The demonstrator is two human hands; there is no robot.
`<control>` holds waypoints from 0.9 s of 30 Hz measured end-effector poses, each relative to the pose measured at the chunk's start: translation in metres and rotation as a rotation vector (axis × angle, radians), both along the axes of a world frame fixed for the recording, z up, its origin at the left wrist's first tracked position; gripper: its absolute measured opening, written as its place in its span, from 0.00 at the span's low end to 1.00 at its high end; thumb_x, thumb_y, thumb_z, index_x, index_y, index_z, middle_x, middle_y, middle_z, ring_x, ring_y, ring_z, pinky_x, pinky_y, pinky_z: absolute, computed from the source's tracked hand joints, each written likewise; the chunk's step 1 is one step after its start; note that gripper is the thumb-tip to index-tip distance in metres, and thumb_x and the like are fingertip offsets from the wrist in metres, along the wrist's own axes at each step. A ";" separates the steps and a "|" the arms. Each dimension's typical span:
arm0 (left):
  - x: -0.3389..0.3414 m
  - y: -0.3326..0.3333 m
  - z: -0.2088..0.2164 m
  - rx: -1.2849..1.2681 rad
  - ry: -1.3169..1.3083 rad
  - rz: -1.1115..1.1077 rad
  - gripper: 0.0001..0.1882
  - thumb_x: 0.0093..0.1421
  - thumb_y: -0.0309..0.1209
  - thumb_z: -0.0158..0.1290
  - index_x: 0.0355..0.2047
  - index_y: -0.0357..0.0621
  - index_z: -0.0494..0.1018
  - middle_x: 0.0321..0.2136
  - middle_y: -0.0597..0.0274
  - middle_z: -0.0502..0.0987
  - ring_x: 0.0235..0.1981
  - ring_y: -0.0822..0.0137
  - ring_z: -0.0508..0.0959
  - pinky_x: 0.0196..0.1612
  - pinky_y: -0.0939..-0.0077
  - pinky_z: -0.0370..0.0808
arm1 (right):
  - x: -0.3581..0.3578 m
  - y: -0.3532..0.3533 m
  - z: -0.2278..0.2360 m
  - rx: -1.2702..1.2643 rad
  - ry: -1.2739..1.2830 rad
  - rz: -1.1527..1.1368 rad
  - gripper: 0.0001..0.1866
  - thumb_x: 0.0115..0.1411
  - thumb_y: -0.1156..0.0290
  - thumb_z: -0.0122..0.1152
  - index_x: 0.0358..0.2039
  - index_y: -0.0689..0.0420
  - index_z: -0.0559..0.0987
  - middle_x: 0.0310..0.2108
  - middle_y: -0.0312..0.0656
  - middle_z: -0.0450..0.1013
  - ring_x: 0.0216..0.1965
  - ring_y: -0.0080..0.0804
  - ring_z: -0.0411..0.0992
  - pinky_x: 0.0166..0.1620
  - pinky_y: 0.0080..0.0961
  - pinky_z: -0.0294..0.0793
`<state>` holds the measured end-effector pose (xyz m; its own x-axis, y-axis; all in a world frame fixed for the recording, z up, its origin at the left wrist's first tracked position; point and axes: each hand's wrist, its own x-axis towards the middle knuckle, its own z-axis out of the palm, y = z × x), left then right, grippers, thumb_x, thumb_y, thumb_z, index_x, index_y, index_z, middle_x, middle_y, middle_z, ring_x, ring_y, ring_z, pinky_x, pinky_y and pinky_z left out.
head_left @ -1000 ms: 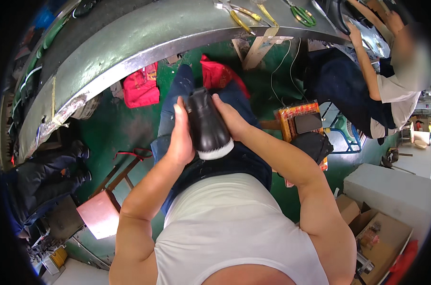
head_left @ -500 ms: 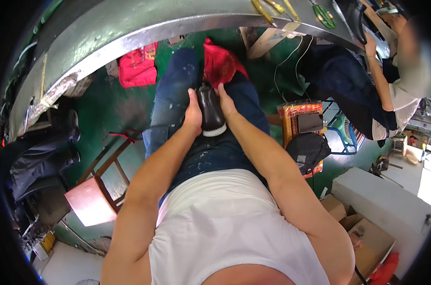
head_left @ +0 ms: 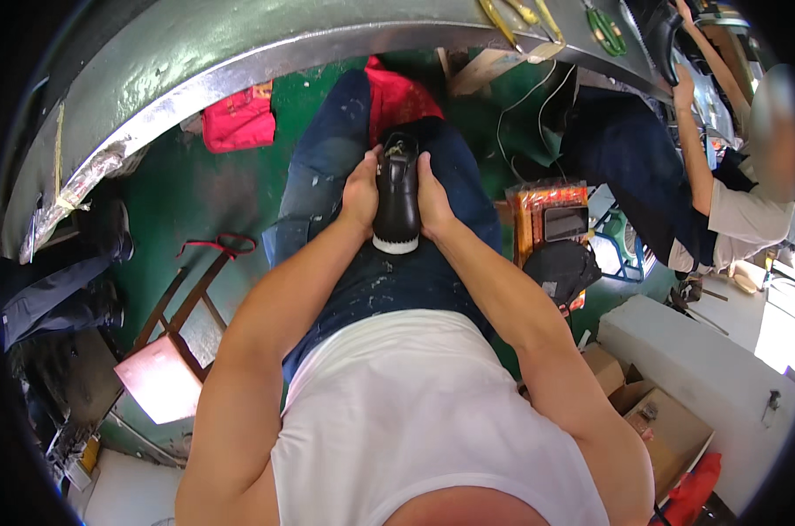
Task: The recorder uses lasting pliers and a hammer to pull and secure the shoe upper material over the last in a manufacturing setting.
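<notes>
Item: black leather shoe [head_left: 396, 195] with a white sole edge, held over the person's lap above the blue-jeaned thighs [head_left: 362, 263], toe toward the body, opening away. Left hand [head_left: 360, 188] closed around the shoe's left flank; right hand [head_left: 432, 197] closed around its right flank; both grips wrap the upper, thumbs on top. Risk, as judged: the shoe rests on nothing but the two palms, so a loosening of either grip could let it roll off the knees to the green floor [head_left: 196, 202] below; pressure from the thumbs could crease or smudge the polished upper. Beyond the shoe, toward the top of the view, runs the curved grey metal surface [head_left: 239, 61], with yellow and green hand tools [head_left: 603, 26] at its far right. A red cloth [head_left: 238, 123] lies on the floor left of the shoe; an orange-and-black case [head_left: 551, 219] lies right of it. Another person's arm [head_left: 695, 131] reaches to the surface farther right. Hidden: fingertips beneath the shoe, its sole, its interior. The dark bundle at the left rim is too blurred to identify.
</notes>
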<state>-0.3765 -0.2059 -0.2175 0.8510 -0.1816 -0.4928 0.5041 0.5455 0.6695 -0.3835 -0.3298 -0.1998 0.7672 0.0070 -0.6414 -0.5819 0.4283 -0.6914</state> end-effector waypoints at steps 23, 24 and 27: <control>-0.005 0.024 0.077 0.570 -0.673 -0.207 0.26 0.56 0.22 0.59 0.55 0.43 0.68 0.59 0.54 0.66 0.63 0.57 0.65 0.67 0.65 0.57 | 0.063 -0.040 0.118 -0.752 -0.107 1.072 0.29 0.70 0.48 0.40 0.37 0.62 0.81 0.31 0.47 0.80 0.33 0.35 0.80 0.35 0.37 0.80; -0.001 0.028 0.070 0.309 -0.442 -0.198 0.24 0.58 0.23 0.59 0.55 0.44 0.69 0.59 0.55 0.65 0.62 0.60 0.64 0.65 0.70 0.59 | 0.068 -0.048 0.131 -0.836 -0.488 0.926 0.23 0.67 0.54 0.50 0.27 0.61 0.80 0.23 0.46 0.79 0.28 0.39 0.79 0.33 0.39 0.78; 0.013 0.029 0.059 0.494 -0.637 -0.285 0.23 0.60 0.26 0.58 0.56 0.45 0.68 0.60 0.59 0.64 0.59 0.67 0.67 0.61 0.73 0.64 | 0.129 -0.072 0.169 -1.547 -1.315 0.264 0.17 0.61 0.57 0.60 0.37 0.59 0.79 0.32 0.48 0.77 0.38 0.48 0.76 0.43 0.39 0.75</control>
